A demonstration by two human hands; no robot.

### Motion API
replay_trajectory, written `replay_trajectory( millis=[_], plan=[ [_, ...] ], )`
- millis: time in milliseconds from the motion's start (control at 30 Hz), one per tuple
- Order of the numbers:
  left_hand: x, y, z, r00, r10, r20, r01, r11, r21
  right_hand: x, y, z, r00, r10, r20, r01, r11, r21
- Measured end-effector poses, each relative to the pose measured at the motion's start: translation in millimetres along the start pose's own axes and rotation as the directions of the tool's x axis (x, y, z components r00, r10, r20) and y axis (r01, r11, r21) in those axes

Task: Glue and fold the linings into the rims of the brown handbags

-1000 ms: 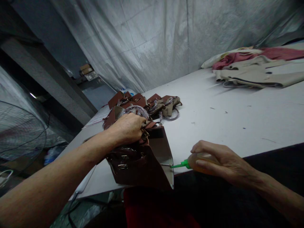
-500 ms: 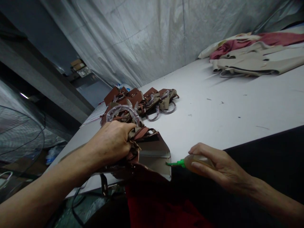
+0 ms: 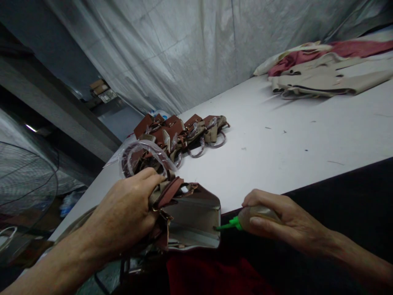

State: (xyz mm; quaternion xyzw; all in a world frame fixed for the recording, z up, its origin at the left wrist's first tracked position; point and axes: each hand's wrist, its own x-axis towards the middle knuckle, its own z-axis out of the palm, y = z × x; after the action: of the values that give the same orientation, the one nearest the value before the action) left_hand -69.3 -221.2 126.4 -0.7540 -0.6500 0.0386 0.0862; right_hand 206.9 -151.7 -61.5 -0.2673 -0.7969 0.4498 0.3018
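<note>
My left hand (image 3: pixel 123 217) is closed round the top of a brown handbag (image 3: pixel 190 217), gripping its straps and plastic-wrapped handle at the near edge of the white table (image 3: pixel 276 147). The bag lies tipped with its pale inner side facing me. My right hand (image 3: pixel 276 223) is wrapped round a small squeeze bottle (image 3: pixel 256 214) with a green nozzle (image 3: pixel 229 224). The nozzle tip touches the bag's right edge.
A cluster of several similar brown bags (image 3: pixel 181 133) lies further back on the table's left. Beige and red fabric pieces (image 3: pixel 322 73) are piled at the far right. A fan (image 3: pixel 24 184) stands off the table to the left. A plastic sheet hangs behind.
My left hand has pulled the bag down toward me and tipped it flatter. My right hand followed, keeping the nozzle at the bag's edge.
</note>
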Motion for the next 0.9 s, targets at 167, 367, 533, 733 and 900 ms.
replay_trajectory(
  millis=[167, 367, 533, 733, 900],
  plan=[
    [-4.7, -12.0, -10.8, 0.975, 0.007, -0.223, -0.002, 1.0, 0.021, 14.0, 0.1, -14.5, 0.969, -0.147, -0.2, 0.112, 0.978, -0.174],
    [-23.6, -9.8, 35.5, 0.897, 0.008, -0.441, -0.003, 1.0, 0.011, 28.3, 8.6, -25.2, 0.957, -0.185, -0.225, 0.12, 0.954, -0.275],
    [-45.8, 13.2, 101.4, 0.95, -0.079, -0.304, 0.032, 0.987, -0.155, 28.3, 25.9, -21.9, 0.962, -0.161, -0.219, 0.091, 0.95, -0.3],
    [-57.6, 31.9, 131.5, 0.975, -0.152, -0.164, 0.085, 0.931, -0.355, 22.6, 33.9, -19.6, 0.968, -0.071, -0.239, 0.005, 0.964, -0.264],
    [-62.7, 27.8, 139.2, 0.957, -0.198, -0.214, 0.099, 0.911, -0.401, 25.7, 30.6, -13.3, 0.952, -0.151, -0.265, 0.084, 0.965, -0.249]
  ],
)
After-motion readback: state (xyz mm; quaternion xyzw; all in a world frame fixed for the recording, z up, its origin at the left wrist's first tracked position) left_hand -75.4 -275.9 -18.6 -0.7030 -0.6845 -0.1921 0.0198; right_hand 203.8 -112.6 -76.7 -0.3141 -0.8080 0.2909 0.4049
